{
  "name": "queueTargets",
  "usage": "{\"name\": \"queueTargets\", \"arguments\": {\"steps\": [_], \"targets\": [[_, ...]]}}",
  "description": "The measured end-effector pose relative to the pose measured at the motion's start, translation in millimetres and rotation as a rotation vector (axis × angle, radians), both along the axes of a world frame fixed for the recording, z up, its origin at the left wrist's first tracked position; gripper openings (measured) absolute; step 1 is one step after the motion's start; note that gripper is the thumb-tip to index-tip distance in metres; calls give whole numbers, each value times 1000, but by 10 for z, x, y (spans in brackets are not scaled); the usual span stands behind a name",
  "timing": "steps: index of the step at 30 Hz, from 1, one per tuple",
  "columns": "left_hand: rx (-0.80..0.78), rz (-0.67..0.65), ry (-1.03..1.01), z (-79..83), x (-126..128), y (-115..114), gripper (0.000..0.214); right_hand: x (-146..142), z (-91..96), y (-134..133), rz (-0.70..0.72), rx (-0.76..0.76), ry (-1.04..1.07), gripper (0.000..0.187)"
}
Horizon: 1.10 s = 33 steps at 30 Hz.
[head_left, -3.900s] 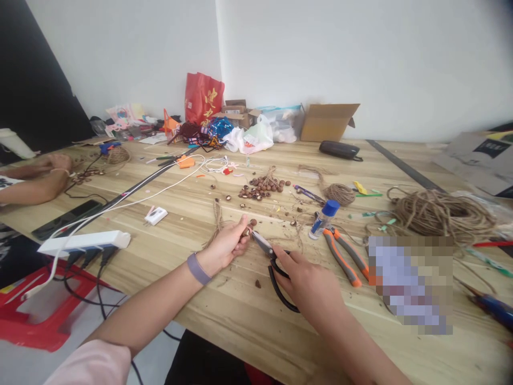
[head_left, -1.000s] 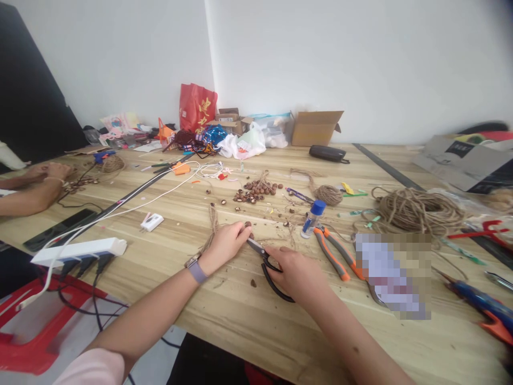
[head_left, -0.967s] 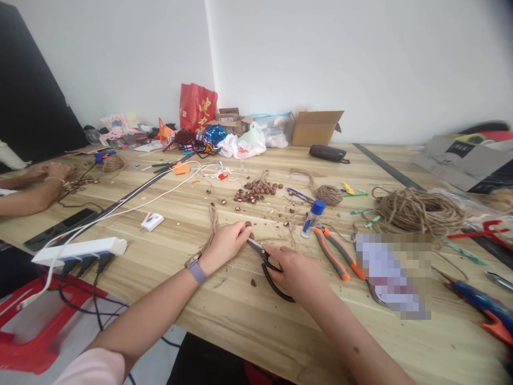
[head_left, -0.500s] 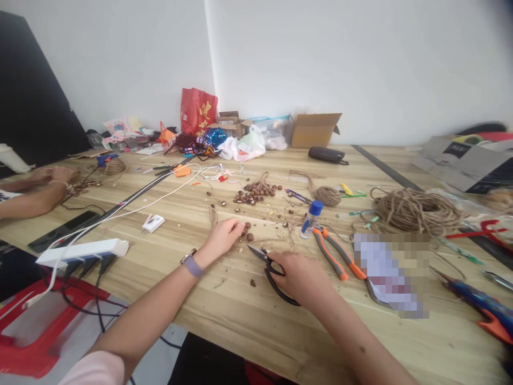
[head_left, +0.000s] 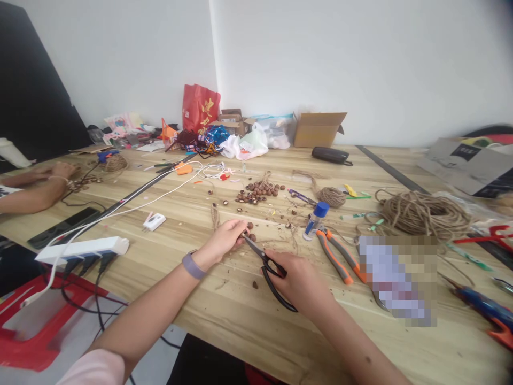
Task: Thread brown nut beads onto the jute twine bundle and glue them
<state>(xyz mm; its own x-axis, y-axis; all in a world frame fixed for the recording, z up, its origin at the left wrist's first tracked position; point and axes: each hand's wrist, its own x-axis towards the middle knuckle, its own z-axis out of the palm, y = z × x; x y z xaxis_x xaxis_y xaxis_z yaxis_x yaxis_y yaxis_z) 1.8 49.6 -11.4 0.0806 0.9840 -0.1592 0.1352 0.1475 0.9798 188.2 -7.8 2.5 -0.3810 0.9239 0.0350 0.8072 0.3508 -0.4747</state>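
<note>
My right hand [head_left: 298, 278] grips black-handled scissors [head_left: 276, 293], their blades pointing up and left. The blade tips reach the fingertips of my left hand [head_left: 229, 238], which is closed in a pinch. Whatever it pinches is small and hidden by the fingers and blades. Just beyond the fingertips lie two round brown nut shells [head_left: 252, 237]. A heap of similar shells [head_left: 258, 192], some hollow with pale rims, sits farther back with twine strands among them. Left of the heap, a short twine loop [head_left: 215, 215] lies on the wooden table [head_left: 192, 315].
To the right are a blue-capped glue bottle [head_left: 316, 222], orange-grey pliers [head_left: 335, 255], a small twine ball [head_left: 331, 196] and a large twine coil [head_left: 425, 211]. A power strip [head_left: 86, 248] with cables stands left. Another person's hands [head_left: 60, 172] work at far left.
The scissors have moved up and left, so their tips now meet my left fingertips. My left fingers have drawn together more tightly. The view has shifted slightly.
</note>
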Motion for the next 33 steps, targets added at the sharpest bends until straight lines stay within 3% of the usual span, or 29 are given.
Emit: {"name": "queueTargets", "arguments": {"steps": [3, 8, 16, 27, 33], "targets": [[30, 11, 12, -6, 7, -9, 39, -1, -13, 1, -12, -7, -9, 30], [78, -3, 66, -18, 14, -17, 35, -7, -17, -22, -85, 107, -217, 34], [40, 13, 80, -36, 4, -4, 36, -36, 30, -75, -54, 226, -452, 34], [59, -15, 122, -92, -17, 4, 41, -33, 56, -71, -26, 290, -469, 34], [-37, -5, 53, -91, 20, -15, 42, -24, 54, -53, -27, 290, -472, 33]]}}
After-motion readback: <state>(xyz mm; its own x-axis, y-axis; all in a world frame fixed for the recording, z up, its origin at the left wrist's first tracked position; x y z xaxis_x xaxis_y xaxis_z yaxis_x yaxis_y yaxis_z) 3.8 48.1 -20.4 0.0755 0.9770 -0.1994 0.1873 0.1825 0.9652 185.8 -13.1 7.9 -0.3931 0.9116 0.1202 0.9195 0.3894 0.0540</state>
